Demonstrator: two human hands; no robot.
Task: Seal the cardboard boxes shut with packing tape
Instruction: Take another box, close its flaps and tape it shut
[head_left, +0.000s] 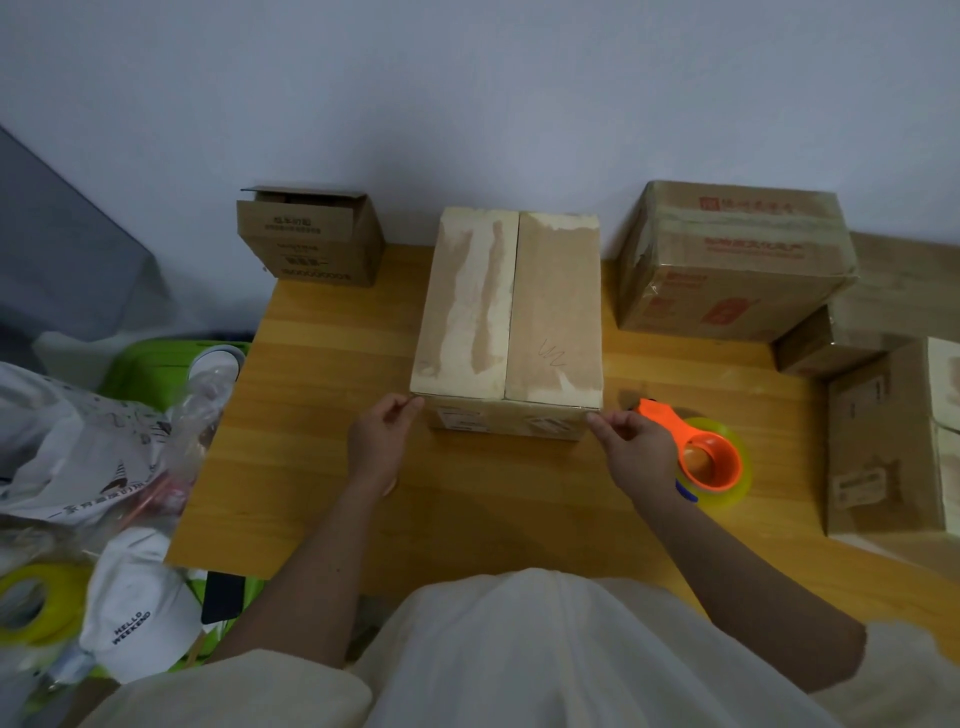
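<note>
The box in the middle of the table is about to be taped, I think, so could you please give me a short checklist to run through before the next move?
1. Flaps of the middle box closed and meeting along the centre seam: ok.
2. Seam already taped: not ok, no tape visible along it.
3. Both hands at the near top corners, left hand and right hand: ok.
4. A tape strip stretched between the fingers: cannot tell, clear tape would not show here.
5. Orange tape dispenser within reach: ok, it lies on the table just beside the right hand.
6. Room around the box: ok, the neighbouring boxes stand apart from it.
</note>
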